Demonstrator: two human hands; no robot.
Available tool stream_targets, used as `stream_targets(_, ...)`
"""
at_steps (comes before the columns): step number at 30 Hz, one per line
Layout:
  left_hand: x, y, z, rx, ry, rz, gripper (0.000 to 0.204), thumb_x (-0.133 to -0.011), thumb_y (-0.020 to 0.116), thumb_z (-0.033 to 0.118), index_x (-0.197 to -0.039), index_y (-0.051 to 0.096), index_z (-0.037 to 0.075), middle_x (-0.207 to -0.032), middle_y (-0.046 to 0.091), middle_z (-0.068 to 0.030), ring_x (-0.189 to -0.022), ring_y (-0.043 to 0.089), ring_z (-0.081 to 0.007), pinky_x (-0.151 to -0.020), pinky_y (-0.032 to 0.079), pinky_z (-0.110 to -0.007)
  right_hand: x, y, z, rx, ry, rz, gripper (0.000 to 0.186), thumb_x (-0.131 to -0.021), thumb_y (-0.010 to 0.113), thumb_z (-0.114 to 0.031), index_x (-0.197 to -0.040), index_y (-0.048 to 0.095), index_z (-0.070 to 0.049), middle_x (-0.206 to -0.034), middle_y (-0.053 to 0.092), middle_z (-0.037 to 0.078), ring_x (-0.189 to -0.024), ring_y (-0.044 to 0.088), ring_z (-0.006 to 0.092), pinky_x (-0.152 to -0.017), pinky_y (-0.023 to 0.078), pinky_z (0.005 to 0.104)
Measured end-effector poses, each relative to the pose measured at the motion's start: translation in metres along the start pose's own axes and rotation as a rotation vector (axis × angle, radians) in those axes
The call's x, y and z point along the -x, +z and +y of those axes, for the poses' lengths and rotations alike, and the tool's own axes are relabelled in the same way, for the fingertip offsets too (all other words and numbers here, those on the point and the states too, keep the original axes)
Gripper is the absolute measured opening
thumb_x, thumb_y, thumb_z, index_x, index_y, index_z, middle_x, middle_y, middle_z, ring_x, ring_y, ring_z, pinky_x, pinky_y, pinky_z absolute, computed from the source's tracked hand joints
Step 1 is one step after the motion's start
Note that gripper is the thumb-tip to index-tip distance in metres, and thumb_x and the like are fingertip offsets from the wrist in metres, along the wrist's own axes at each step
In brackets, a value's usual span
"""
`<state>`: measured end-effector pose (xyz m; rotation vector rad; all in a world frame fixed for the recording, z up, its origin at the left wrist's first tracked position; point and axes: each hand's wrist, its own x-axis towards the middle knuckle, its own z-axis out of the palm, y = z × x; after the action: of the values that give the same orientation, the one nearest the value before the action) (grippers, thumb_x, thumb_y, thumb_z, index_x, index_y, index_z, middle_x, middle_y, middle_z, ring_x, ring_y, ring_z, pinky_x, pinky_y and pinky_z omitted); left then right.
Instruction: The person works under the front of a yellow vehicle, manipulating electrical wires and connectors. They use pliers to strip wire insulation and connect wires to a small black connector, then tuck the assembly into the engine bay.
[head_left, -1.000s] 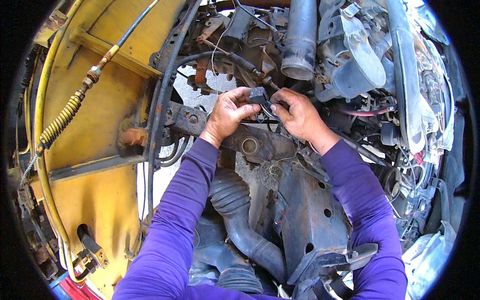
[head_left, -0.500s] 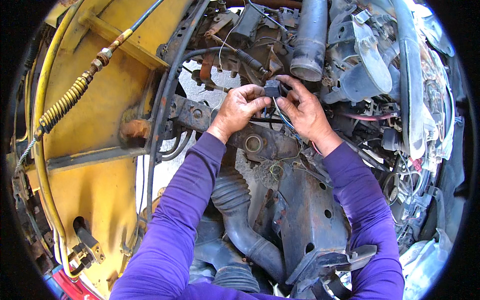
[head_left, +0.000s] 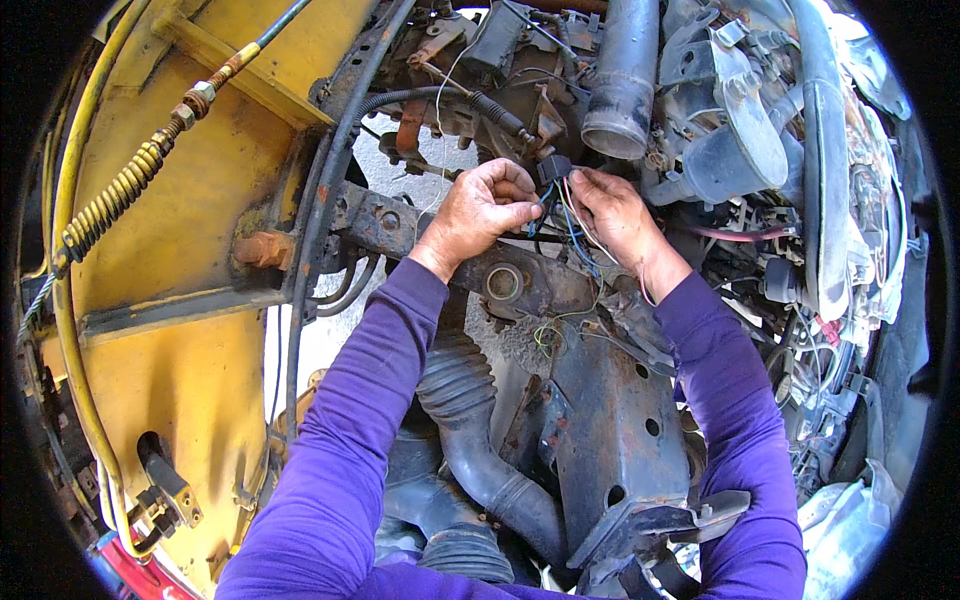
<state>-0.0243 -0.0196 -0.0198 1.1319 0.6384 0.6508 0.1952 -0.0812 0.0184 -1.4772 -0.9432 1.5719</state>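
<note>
Black connector (head_left: 553, 168) with coloured wires (head_left: 570, 225) sits between both hands, above the rusty crossmember (head_left: 520, 285) in the engine bay. Left hand (head_left: 487, 208) curled, fingertips pinching the wires just below the connector. Right hand (head_left: 612, 212) beside it, thumb and forefinger pressed on the connector's right side, other fingers loosely bent. Purple sleeves (head_left: 370, 400) come up from lower edge. Corrugated black hose (head_left: 470, 430) below the hands, grey pipe (head_left: 625, 80) above, yellow body panel (head_left: 190, 230) with a spring-wrapped cable (head_left: 120, 195) at left.
</note>
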Motion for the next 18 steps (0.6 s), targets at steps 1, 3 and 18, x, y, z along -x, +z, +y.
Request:
stream_targets(1,0.000,0.001,0.000,0.002,0.015,-0.005,0.022,-0.085,0.080,0.006,-0.105,0.070,0.005,-0.093,0.072,-0.0005,-0.079,0.065,-0.0057,-0.065,0.052,-0.022,0.001,0.001,-0.001,-0.028,0.024,0.023,0.040,-0.107,0.055,-0.035,-0.124,0.065,0.000,-0.094,0.065,-0.002,-0.080,0.053,0.0065,-0.072,0.045,0.0231)
stream_targets(3,0.000,0.000,0.000,-0.058,0.002,-0.012,0.017,-0.087,0.079,0.007,-0.103,0.073,0.004,-0.092,0.072,0.0005,-0.080,0.064,-0.0060,-0.068,0.051,-0.023,0.001,0.005,-0.001,-0.079,0.037,0.057,0.037,-0.107,0.056,-0.034,-0.123,0.064,-0.001,-0.091,0.062,-0.002,-0.077,0.051,0.0056,-0.069,0.043,0.0217)
stream_targets(18,0.002,0.036,0.025,-0.285,-0.117,0.257,0.022,-0.085,0.077,0.016,-0.093,0.078,-0.004,-0.078,0.074,-0.0067,-0.072,0.064,-0.0111,-0.068,0.051,-0.029,0.005,0.003,-0.005,-0.051,-0.129,-0.084,0.043,-0.104,0.063,-0.024,-0.143,0.056,-0.008,-0.084,0.057,-0.005,-0.070,0.048,0.0053,-0.060,0.041,0.0224)
